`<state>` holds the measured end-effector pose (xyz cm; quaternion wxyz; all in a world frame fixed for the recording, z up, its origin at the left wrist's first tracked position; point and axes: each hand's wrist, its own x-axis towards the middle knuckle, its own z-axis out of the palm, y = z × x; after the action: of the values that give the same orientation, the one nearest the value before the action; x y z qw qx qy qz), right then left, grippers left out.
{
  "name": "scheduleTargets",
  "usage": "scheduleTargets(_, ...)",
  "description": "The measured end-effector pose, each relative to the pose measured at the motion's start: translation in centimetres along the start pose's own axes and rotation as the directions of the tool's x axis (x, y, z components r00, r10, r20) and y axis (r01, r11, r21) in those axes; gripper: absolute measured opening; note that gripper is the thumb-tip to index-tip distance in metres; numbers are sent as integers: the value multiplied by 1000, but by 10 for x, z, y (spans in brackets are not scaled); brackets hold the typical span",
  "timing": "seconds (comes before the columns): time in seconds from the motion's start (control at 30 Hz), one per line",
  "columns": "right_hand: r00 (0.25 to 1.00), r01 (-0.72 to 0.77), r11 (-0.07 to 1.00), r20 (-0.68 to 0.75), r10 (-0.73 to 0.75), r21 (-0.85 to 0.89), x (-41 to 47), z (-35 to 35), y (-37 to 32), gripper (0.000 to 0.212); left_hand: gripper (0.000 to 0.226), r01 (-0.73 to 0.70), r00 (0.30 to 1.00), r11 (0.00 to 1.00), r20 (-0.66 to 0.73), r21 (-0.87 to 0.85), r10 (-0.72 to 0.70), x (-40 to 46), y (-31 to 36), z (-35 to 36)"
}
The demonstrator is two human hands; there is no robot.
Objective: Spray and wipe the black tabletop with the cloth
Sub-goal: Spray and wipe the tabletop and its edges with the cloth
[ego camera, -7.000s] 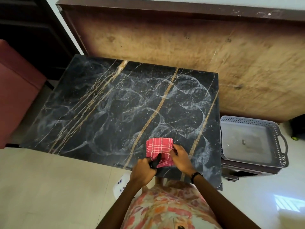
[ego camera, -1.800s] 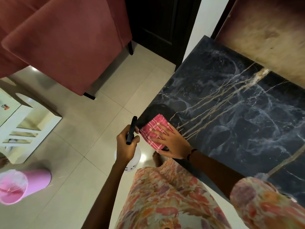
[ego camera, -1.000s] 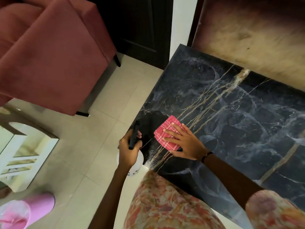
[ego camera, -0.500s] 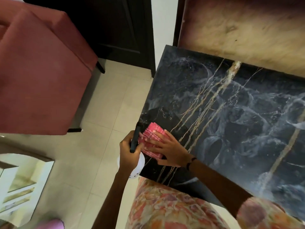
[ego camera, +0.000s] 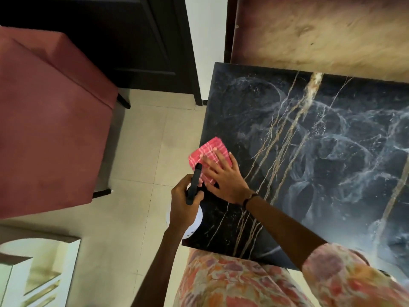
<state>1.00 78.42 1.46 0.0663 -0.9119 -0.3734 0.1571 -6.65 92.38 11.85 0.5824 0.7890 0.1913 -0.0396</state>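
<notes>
**Fingers flat on the cloth at the worktop's left edge**

Fingers [ego camera: 215,157] of my right hand [ego camera: 223,178] are spread wide, pressing the red checked cloth [ego camera: 207,151] onto the black worktop [ego camera: 309,151]. It overhangs the edge slightly. My left hand [ego camera: 182,204] grips the spray bottle [ego camera: 194,220] just beside it. Pushing further outward could slide the cloth off, toward the floor [ego camera: 141,156].

A black marble-patterned tabletop [ego camera: 321,151] fills the frame's right half. A red checked cloth [ego camera: 207,155] lies at its left edge.
</notes>
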Motion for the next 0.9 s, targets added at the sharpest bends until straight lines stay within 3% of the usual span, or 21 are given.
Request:
scheduleTargets(0.1,979,205,976,8,-205,-73,-41,14,17,58,11,-31,998,999,51,23,29,7,4,0)
scheduleTargets(0.17,965,259,959,-20,-263,-118,-61,15,46,62,13,-32,996,999,83,19,30,13,7,1)
scheduleTargets(0.23,982,180,973,-37,-188,-146,-63,7,77,64,16,-21,996,999,83,25,19,20,8,3)
scheduleTargets(0.3,998,5,993,-54,-11,-120,-47,-6,95,64,16,-10,996,999,84,35,7,28,10,4)
scheduleTargets(0.43,971,-229,973,-71,230,14,17,-30,80,64,16,5,996,999,90,46,-9,44,15,7)
scheduleTargets(0.53,980,-186,982,-66,188,35,50,-29,55,61,13,5,996,999,93,32,-8,53,22,8)
scheduleTargets(0.73,983,164,981,-64,-171,-100,-9,0,69,60,12,-34,996,999,81,13,32,77,32,12)
scheduleTargets(0.8,986,134,984,-86,-145,-122,-24,-2,97,62,14,-35,996,999,76,-7,35,85,34,14)
scheduleTargets(0.9,995,-54,994,-88,45,-100,-8,-21,131,60,15,-39,997,999,67,-11,39,95,34,16)
